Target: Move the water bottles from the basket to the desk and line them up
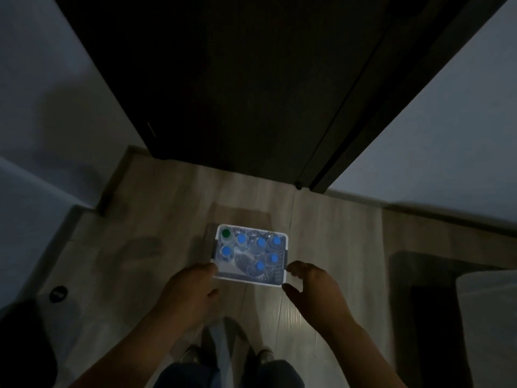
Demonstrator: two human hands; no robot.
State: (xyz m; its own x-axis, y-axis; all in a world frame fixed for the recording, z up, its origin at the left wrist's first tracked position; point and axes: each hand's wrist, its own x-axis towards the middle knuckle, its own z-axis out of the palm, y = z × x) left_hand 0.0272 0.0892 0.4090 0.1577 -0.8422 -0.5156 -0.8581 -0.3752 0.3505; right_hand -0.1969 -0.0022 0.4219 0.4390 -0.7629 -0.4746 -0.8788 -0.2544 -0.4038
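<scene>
A white plastic basket (pixel 251 282) stands on the wooden floor in front of my feet. Several clear water bottles with blue caps (pixel 261 242) stand upright in it, and one bottle with a green cap (pixel 225 233) is in its far left corner. My left hand (pixel 193 287) reaches to the basket's near left corner, fingers loosely curled and overlapping the rim. My right hand (pixel 310 284) hovers at the near right corner, with fingers and thumb spread apart and nothing between them. No desk shows in this dim view.
A dark door (pixel 237 79) rises behind the basket between pale walls. A small dark round object (pixel 58 294) lies on the floor at the left. Dark furniture (pixel 433 303) and a pale object (pixel 486 317) stand at the right. My shoes (pixel 265 357) are just below the basket.
</scene>
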